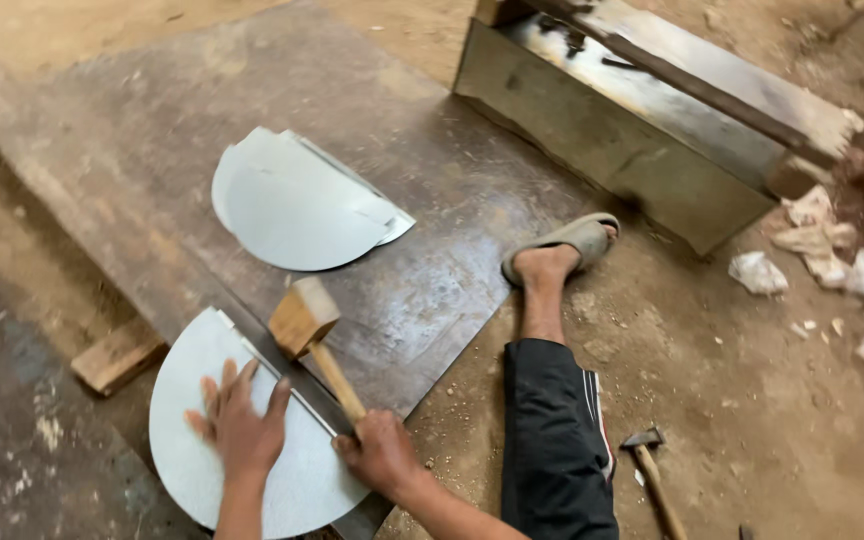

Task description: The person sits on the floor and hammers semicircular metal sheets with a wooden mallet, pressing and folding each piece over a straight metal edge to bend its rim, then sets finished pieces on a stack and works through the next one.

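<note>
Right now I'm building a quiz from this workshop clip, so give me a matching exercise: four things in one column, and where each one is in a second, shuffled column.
Things:
1. wooden mallet
2. stack of cut sheets
3. metal hammer
4. semicircular sheet

Places:
A. lying on the dirt floor beside the leg
B. pressed flat under the left hand
C. gripped by its handle in the right hand
D. lying untouched further up the steel plate

Pairs: 1-C, 2-D, 3-A, 4-B
</note>
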`<state>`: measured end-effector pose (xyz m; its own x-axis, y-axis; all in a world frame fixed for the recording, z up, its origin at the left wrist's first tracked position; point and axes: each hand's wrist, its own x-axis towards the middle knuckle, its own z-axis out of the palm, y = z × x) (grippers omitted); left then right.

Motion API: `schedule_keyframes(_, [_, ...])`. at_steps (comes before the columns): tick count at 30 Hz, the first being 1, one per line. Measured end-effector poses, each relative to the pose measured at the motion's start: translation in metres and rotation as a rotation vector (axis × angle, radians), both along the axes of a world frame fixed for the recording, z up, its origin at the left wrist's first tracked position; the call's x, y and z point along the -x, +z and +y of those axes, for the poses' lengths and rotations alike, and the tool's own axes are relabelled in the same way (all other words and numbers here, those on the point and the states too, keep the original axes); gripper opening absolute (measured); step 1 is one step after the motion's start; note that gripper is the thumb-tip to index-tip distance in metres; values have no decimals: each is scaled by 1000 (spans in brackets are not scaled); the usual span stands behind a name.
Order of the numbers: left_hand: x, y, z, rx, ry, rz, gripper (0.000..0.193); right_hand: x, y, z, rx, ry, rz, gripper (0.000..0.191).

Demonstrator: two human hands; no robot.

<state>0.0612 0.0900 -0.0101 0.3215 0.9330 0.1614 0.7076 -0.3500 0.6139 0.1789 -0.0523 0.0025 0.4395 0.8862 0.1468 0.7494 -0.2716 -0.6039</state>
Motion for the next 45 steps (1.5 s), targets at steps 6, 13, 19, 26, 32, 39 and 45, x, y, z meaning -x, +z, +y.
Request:
schedule_keyframes(6, [19,16,-39,645,60,-85,77,-1,4,-11,127,-57,299,29])
schedule_keyframes(13, [-11,17,-99,861,110,-41,78,-9,19,-19,168,2,260,26])
schedule_keyframes(19, [-53,18,-142,873,91,-1,80,-21,41,-30,208,72,316,21])
schedule_keyframes(26, [-96,22,-155,772,42,67,82,-54,62,-49,186,96,350,19])
schedule_keyframes(32, [-118,12,-137,763,80,93,83,-36,57,-34,195,77,359,17])
schedule_keyframes(39, [-28,31,-99,837,114,98,86,-15,26,-27,143,43,284,14])
schedule_keyframes(45, [121,64,-41,774,338,89,87,-5,15,-18,127,-57,86,36])
